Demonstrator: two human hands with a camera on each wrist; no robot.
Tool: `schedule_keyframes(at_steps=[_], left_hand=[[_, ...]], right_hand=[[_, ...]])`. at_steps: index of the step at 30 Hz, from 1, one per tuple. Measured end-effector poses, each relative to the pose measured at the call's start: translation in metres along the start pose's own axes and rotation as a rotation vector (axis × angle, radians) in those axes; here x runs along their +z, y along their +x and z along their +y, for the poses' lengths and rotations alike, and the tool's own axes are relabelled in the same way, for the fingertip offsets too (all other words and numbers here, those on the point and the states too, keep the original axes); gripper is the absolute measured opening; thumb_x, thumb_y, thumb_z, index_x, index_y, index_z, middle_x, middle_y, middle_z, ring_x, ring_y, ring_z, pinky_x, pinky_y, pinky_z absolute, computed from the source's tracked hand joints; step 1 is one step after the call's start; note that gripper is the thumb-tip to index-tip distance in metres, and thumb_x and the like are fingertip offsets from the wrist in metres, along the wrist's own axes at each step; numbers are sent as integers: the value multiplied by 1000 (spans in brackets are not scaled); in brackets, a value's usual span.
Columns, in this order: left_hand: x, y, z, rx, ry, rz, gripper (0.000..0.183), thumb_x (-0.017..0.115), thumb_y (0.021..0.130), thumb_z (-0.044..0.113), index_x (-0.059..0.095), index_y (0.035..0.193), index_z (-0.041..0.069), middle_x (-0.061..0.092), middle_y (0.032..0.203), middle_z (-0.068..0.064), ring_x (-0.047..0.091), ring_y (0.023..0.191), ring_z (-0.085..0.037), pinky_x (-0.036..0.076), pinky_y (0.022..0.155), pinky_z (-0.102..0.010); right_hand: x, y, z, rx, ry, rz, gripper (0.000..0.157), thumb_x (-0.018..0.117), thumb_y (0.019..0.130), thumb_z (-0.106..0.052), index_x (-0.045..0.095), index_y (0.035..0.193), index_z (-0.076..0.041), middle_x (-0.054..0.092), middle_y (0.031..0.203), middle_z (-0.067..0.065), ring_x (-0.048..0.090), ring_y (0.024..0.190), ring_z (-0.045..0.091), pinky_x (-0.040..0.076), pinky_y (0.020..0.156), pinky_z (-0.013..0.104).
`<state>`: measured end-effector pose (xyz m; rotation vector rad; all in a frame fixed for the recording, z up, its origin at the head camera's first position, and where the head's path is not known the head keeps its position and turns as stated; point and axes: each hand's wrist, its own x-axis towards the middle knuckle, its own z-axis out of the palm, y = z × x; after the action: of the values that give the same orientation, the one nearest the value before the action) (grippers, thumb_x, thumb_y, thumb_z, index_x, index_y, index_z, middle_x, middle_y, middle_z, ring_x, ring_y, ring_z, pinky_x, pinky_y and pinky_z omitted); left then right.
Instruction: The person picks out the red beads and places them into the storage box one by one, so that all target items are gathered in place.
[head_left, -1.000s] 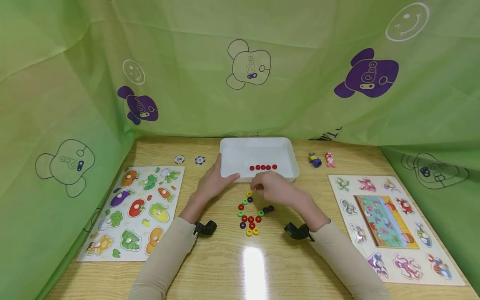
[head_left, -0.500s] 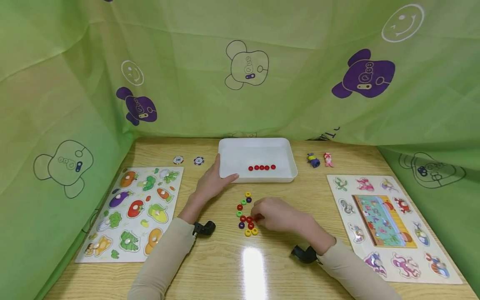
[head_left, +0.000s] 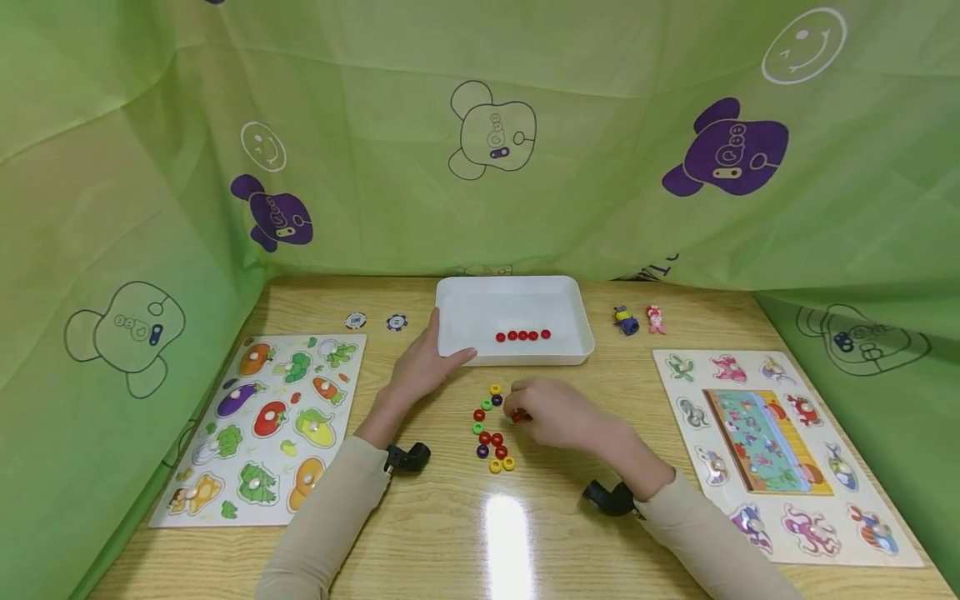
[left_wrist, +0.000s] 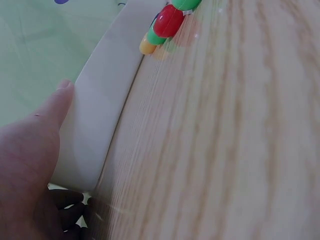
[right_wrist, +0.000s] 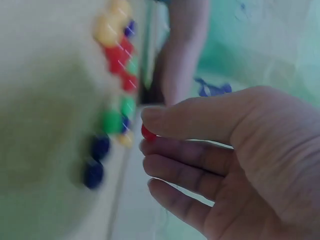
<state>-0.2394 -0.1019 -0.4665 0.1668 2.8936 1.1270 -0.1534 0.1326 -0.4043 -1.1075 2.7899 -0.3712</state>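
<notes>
the left forearm is covered by a plain beige long fabric sleeve (head_left: 318, 512), lightly creased. the right forearm is covered by a matching plain beige fabric sleeve (head_left: 708, 533). a black, elbow-shaped left camera housing (head_left: 411, 457) and a black, elbow-shaped right camera housing (head_left: 609, 499) adjoin the cuffs. the left hand (head_left: 423, 367) and right hand (head_left: 553, 412) are bare.

Red bead (right_wrist: 148, 133) between right fingers (right_wrist: 192, 152); five red beads (head_left: 522, 336) in white tray (head_left: 510, 308).
</notes>
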Motion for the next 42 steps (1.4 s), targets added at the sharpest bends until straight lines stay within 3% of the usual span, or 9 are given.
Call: schedule_keyframes(at_steps=[9, 14, 20, 24, 28, 34, 42], left_hand=[[0, 1, -1, 14, -1, 5, 108, 56, 76, 69, -3, 150, 18, 20, 155, -10, 31, 138, -32, 36, 105, -52], [0, 1, -1, 25, -13, 4, 107, 57, 77, 67, -2, 150, 17, 20, 155, -11, 32, 137, -32, 36, 104, -53], [-1, 2, -2, 16, -8, 0, 108, 56, 76, 69, -4, 150, 20, 18, 156, -9, 30, 138, -31, 35, 105, -52], [0, 1, -1, 9, -1, -8, 108, 55, 75, 70, -7, 150, 23, 18, 156, -9, 30, 139, -31, 35, 106, -52], [0, 1, 0, 8, -3, 0, 107, 57, 76, 68, -6, 150, 22, 19, 155, -9, 31, 138, -31, 36, 105, -52], [-1, 1, 2, 15, -3, 4, 108, 57, 76, 68, -4, 150, 20, 20, 155, -10, 32, 137, -31, 37, 103, -53], [-1, 0, 1, 7, -2, -3, 108, 56, 75, 70, -4, 150, 20, 19, 155, -9, 30, 138, -31, 36, 104, -53]], right_hand=[[-27, 19, 49, 197, -5, 240, 13, 69, 81, -10, 71, 94, -12, 67, 90, 0, 62, 83, 16, 52, 72, 32], [-29, 31, 78, 324, -8, 259, 17, 65, 83, -10, 70, 99, -9, 67, 95, 6, 62, 84, 21, 52, 70, 36], [-16, 45, 101, 393, -22, 294, 19, 61, 81, -5, 71, 96, -8, 65, 90, 7, 60, 78, 22, 50, 65, 36], [-6, 52, 110, 435, -78, 279, 11, 63, 82, -9, 70, 90, -10, 64, 86, 7, 59, 75, 22, 49, 63, 38], [-5, 55, 113, 467, -81, 237, 10, 61, 83, -10, 70, 88, -10, 65, 89, 8, 60, 78, 23, 50, 65, 39], [-9, 52, 113, 481, -35, 218, 19, 62, 83, -11, 69, 100, -9, 66, 98, 10, 62, 85, 25, 51, 68, 41], [-19, 42, 95, 367, -38, 291, 20, 62, 82, -10, 70, 100, -11, 67, 90, 4, 60, 74, 18, 48, 60, 32]])
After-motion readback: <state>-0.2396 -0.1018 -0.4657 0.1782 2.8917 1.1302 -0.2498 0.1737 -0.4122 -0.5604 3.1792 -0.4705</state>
